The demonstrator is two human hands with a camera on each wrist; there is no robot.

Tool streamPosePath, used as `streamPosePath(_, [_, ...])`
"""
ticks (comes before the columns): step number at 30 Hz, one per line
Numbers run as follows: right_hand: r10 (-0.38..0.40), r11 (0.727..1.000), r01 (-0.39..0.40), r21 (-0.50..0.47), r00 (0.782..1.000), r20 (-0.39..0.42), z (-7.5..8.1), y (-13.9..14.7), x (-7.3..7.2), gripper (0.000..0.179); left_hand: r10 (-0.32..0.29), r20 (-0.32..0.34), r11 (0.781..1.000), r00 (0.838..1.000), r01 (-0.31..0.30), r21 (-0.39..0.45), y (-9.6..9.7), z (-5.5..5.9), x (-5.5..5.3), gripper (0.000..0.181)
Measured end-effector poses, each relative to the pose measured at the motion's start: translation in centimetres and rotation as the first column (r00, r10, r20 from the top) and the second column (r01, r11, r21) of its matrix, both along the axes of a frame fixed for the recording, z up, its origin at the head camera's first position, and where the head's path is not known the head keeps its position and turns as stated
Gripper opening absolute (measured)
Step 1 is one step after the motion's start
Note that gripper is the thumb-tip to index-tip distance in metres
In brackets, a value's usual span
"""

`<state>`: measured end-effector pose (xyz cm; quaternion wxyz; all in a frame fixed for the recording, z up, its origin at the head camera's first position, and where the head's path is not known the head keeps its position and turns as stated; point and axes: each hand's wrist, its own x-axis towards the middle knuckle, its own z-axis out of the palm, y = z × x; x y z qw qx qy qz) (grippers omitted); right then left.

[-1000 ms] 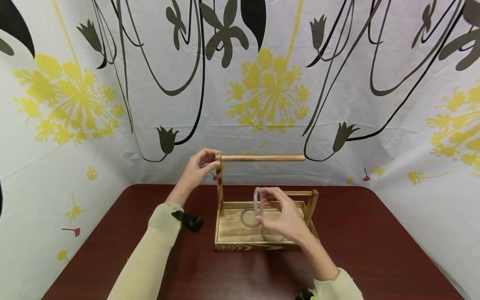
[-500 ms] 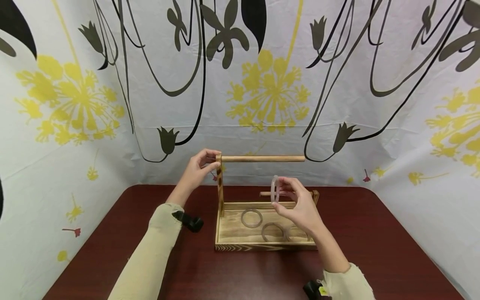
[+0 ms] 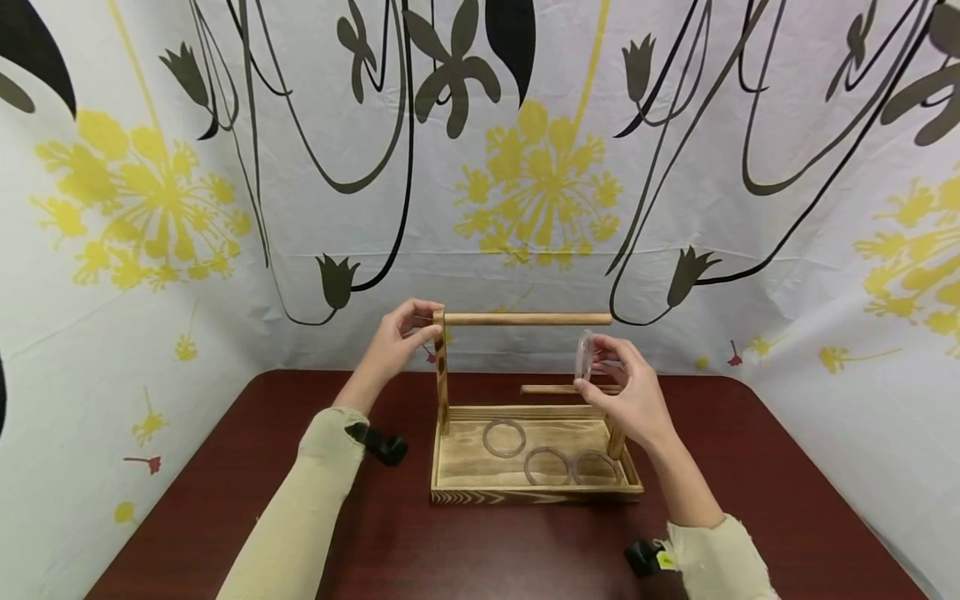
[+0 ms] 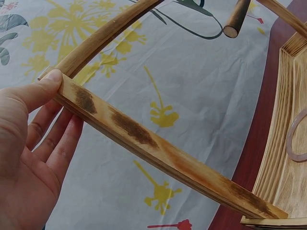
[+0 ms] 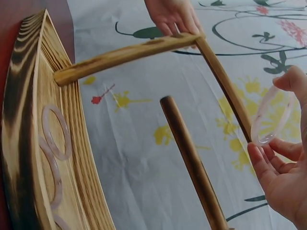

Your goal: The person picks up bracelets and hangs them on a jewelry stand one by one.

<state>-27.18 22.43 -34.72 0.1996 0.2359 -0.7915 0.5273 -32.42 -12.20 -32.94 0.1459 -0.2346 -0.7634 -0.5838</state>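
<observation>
My left hand (image 3: 400, 337) grips the top of the left post (image 3: 441, 371) of a wooden bangle stand, thumb on one face and fingers behind. From that post the upper rod (image 3: 528, 319) runs right to a free end. My right hand (image 3: 630, 392) pinches a translucent pale bangle (image 3: 584, 357) between thumb and fingertips, held upright just below that free end in the head view. In the right wrist view the held bangle (image 5: 264, 139) overlaps the rod's end; whether it touches, I cannot tell. Three similar bangles lie in the tray (image 3: 536, 495).
A lower rod (image 3: 551, 389) points left from the right post (image 3: 617, 437), partly hidden by my right hand. The stand rests on a dark red table (image 3: 480, 542). Behind it hangs a patterned cloth (image 3: 300, 208).
My right hand has lifted the bangle up and to the right, from above the tray to near the upper rod's free end. The left hand keeps its grip on the post.
</observation>
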Motion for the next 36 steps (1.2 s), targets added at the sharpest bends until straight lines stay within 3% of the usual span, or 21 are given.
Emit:
streamPosePath(5, [-0.03,0.999,0.03,0.016,0.999,0.012,0.3,0.8,-0.3,0.063,-0.004,-0.002,1.0,1.0,0.004,0.0,0.0,0.0,0.0,0.03])
streamPosePath(21, [-0.116,0.993,0.116,-0.006,0.991,-0.062,1.4,2.9,-2.5,0.062,-0.009,-0.013,1.0,1.0,0.009,-0.003,-0.1,-0.1,0.0,0.031])
streamPosePath(28, [-0.166,0.985,0.166,0.044,0.986,-0.006,1.8,3.0,-4.1,0.062,0.003,-0.019,1.0,1.0,-0.004,-0.011,-0.2,0.1,0.0,0.03])
streamPosePath(36, [-0.151,0.988,0.149,0.045,0.987,0.06,1.6,3.0,-5.6,0.063,-0.001,-0.011,1.0,1.0,0.001,-0.007,-0.2,-0.2,-0.1,0.029])
